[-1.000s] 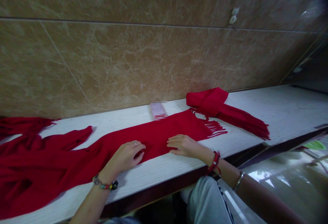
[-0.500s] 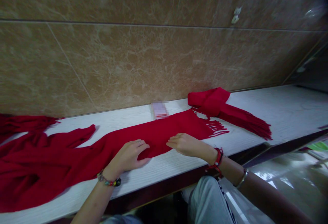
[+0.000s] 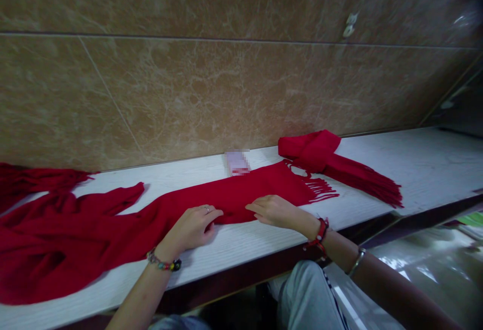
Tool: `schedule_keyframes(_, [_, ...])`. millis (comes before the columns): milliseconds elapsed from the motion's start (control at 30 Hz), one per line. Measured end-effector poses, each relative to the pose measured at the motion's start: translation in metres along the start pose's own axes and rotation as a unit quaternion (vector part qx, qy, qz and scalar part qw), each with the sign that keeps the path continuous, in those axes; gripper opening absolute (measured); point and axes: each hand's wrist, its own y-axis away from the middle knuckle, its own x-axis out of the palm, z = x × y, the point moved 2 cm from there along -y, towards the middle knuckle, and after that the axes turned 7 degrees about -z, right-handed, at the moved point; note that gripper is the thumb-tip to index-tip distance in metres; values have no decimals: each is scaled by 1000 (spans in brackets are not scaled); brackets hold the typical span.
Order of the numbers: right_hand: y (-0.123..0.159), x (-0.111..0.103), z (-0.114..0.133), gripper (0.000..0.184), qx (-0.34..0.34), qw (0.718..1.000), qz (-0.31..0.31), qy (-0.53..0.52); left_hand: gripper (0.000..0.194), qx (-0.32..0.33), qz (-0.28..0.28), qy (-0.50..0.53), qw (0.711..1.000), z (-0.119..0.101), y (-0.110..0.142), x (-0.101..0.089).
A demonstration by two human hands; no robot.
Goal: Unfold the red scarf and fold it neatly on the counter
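Note:
A long red scarf [image 3: 234, 194] lies stretched along the white counter [image 3: 415, 169], its fringed end pointing right. My left hand [image 3: 194, 227], with a ring and a beaded bracelet, pinches the scarf's near edge, fingers curled over the cloth. My right hand [image 3: 273, 210], with a red cord bracelet, rests flat on the near edge a little to the right, fingers stretched toward the left hand. The rest of the scarf is bunched in a heap [image 3: 49, 239] at the far left.
A second red scarf [image 3: 332, 161], folded with its fringe trailing right, lies against the marble wall [image 3: 226, 78]. A small pale blurred object [image 3: 237, 162] sits by the wall behind the scarf. Grey trouser legs [image 3: 305, 295] and a shiny floor show below the counter edge.
The scarf's near edge has been drawn slightly away from the counter's front edge, and both hands followed it. The view drifted a little to the left.

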Motion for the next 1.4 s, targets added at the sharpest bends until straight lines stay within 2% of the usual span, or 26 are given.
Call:
schedule_keyframes(133, [0, 4, 0, 24, -11, 1000, -18, -11, 42, -2, -2, 13, 1000, 1, 1, 0])
schedule_keyframes(333, [-1, 9, 1, 19, -26, 1000, -12, 1, 30, -8, -1, 6, 1000, 0, 2, -2])
schedule_keyframes(467, [-3, 7, 3, 18, -31, 999, -13, 19, 32, -5, 9, -1, 1000, 0, 2, -1])
schedule_keyframes(767, [-11, 3, 13, 13, -69, 996, -31, 39, 27, 1, -12, 0, 1000, -2, 2, -1])
schedule_keyframes(967, [-11, 7, 12, 10, -22, 999, -18, 43, 25, -7, -28, 5, 1000, -2, 2, -1])
schedule_keyframes(1133, [-11, 5, 11, 9, -1, 999, 2, 42, 26, -5, -18, 1, 1000, -2, 2, -1])
schedule_keyframes(1400, [-11, 5, 9, 13, -5, 998, -30, -46, 23, 7, -19, -8, 1000, -4, 0, -2])
